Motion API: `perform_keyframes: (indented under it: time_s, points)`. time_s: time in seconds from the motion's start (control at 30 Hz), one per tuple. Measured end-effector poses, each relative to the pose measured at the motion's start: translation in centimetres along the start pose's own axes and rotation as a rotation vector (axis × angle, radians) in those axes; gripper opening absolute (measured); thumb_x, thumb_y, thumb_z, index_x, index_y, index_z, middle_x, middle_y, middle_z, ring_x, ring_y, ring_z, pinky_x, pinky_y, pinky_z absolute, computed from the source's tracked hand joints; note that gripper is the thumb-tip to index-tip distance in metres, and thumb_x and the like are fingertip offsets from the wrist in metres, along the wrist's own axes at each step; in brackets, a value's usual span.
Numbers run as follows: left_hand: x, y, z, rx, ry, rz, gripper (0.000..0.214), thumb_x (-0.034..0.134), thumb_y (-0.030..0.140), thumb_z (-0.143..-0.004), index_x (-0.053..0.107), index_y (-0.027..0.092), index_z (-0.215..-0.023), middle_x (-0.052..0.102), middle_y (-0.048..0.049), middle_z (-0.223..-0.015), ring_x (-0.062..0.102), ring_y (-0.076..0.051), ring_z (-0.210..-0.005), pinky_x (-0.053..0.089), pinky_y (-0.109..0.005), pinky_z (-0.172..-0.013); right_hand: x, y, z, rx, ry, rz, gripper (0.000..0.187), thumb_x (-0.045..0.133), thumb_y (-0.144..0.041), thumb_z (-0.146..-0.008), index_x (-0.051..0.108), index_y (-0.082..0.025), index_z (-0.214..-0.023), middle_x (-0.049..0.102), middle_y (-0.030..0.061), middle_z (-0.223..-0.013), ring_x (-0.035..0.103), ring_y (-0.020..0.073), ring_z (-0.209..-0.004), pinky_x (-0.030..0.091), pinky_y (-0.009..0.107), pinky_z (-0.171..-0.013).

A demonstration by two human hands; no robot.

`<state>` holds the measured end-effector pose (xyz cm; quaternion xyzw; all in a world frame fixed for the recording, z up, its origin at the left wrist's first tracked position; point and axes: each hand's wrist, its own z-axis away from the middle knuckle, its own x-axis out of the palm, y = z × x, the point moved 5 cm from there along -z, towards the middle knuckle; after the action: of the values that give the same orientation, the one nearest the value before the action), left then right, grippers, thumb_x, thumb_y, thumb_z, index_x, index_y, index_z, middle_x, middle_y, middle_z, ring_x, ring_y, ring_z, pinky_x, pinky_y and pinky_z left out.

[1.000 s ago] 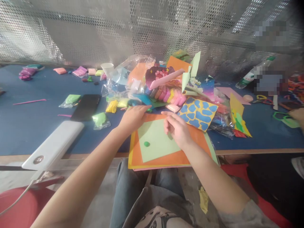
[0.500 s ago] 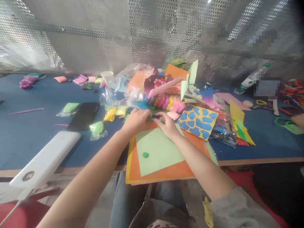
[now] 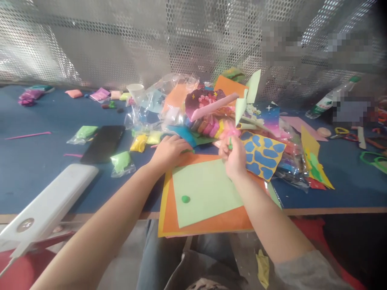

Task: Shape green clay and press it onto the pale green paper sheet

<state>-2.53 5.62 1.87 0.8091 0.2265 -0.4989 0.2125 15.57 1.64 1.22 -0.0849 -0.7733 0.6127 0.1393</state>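
A light green sheet of paper (image 3: 205, 189) lies on top of orange and yellow sheets (image 3: 211, 224), with a small green clay ball (image 3: 185, 199) resting near its left edge. My left hand (image 3: 169, 153) is at the stack's far left corner, fingers curled down over green clay (image 3: 189, 151) that shows at the fingertips. To the right, above the paper's far edge, my right hand (image 3: 234, 159) is closed in a pinch on a small piece of green clay (image 3: 230, 143). The rest of that piece is hidden by the fingers.
A white power bank (image 3: 57, 197), a black phone (image 3: 103, 144) and bagged green clay (image 3: 121, 162) are on the left. Behind the hands is a pile of craft packs (image 3: 208, 106). A blue-patterned yellow card (image 3: 264, 155) lies at right, with a bottle (image 3: 329, 98) beyond.
My hands have moved apart. The right hand has turned and shifted to the right with a bit of green clay, while the left stays near the stack's far corner.
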Motion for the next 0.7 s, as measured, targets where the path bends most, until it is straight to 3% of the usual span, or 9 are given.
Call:
perform_keyframes:
  time_s: [0.1,0.23,0.33,0.4,0.47,0.53,0.63,0.7]
  points:
    - [1.1,0.7,-0.1,0.063,-0.059,-0.041,0.027,0.043,0.029,-0.095,0.068,0.029,-0.106,0.07,0.0007,-0.111,0.057,-0.021,-0.098,0.037,-0.037,-0.081,0.9,0.7,-0.2,0.163,-0.115,-0.226,0.013,0.048,-0.036,-0.079,0.04,-0.025,-0.079,0.042,-0.0075,-0.061,0.027,0.0065,-0.037,0.022,0.022,-0.038]
    - [1.6,1.2,-0.1,0.032,-0.126,-0.041,0.035,0.041,0.02,-0.09,0.067,0.027,-0.112,0.064,0.0002,-0.124,0.055,-0.023,-0.107,0.037,-0.038,-0.088,1.6,1.3,-0.2,0.272,-0.18,-0.246,0.017,0.051,-0.03,-0.069,0.047,-0.024,-0.085,0.038,-0.0087,-0.058,0.023,0.0065,-0.037,0.015,0.021,-0.037]
    - [0.8,1.0,0.0,-0.046,-0.102,0.033,0.036,0.043,0.022,-0.087,0.066,0.025,-0.114,0.064,-0.0009,-0.124,0.054,-0.025,-0.109,0.038,-0.041,-0.092,1.7,1.2,-0.3,0.274,-0.175,-0.248,0.013,0.047,-0.035,-0.074,0.048,-0.023,-0.075,0.031,-0.0079,-0.053,0.023,0.0081,-0.04,0.016,0.022,-0.039]
    - [-0.1,0.9,-0.2,-0.102,-0.008,0.16,0.038,0.041,0.024,-0.089,0.063,0.023,-0.12,0.063,-0.0029,-0.126,0.053,-0.025,-0.113,0.038,-0.043,-0.096,1.8,0.3,-0.1,0.173,-0.192,-0.182,0.015,0.046,-0.037,-0.08,0.05,-0.023,-0.078,0.031,-0.0075,-0.052,0.026,0.0092,-0.042,0.019,0.023,-0.041]
    - [-1.0,0.7,-0.4,-0.196,0.144,0.431,0.04,0.038,0.029,-0.092,0.057,0.021,-0.126,0.059,-0.0052,-0.13,0.051,-0.024,-0.12,0.037,-0.042,-0.102,2.5,-1.2,0.6,-0.004,-0.258,-0.032,0.016,0.046,-0.035,-0.085,0.054,-0.024,-0.094,0.034,-0.0072,-0.054,0.032,0.0105,-0.046,0.027,0.023,-0.045]
    - [-1.0,0.7,-0.5,-0.316,0.243,0.873,0.045,0.034,0.037,-0.094,0.048,0.022,-0.134,0.054,-0.0065,-0.137,0.049,-0.024,-0.125,0.038,-0.041,-0.104,3.7,-2.9,1.7,-0.208,-0.373,0.159,0.024,0.044,-0.031,-0.089,0.051,-0.025,-0.111,0.041,-0.0051,-0.062,0.041,0.0121,-0.054,0.037,0.024,-0.053]
    - [0.2,2.2,-0.8,-0.487,0.144,1.577,0.057,0.026,0.051,-0.095,0.031,0.024,-0.145,0.042,-0.0063,-0.147,0.045,-0.028,-0.13,0.041,-0.044,-0.104,5.7,-4.6,3.6,-0.487,-0.531,0.42,0.032,0.038,-0.023,-0.091,0.048,-0.021,-0.121,0.052,0.0024,-0.082,0.052,0.0167,-0.075,0.048,0.033,-0.07]
    - [0.7,3.6,-0.7,-0.568,0.032,1.885,0.066,0.021,0.061,-0.093,0.028,0.024,-0.147,0.038,-0.006,-0.15,0.04,-0.031,-0.134,0.037,-0.048,-0.107,6.8,-4.6,4.3,-0.584,-0.587,0.557,0.039,0.035,-0.018,-0.089,0.047,-0.021,-0.126,0.056,0.0084,-0.097,0.055,0.0224,-0.091,0.049,0.041,-0.08]
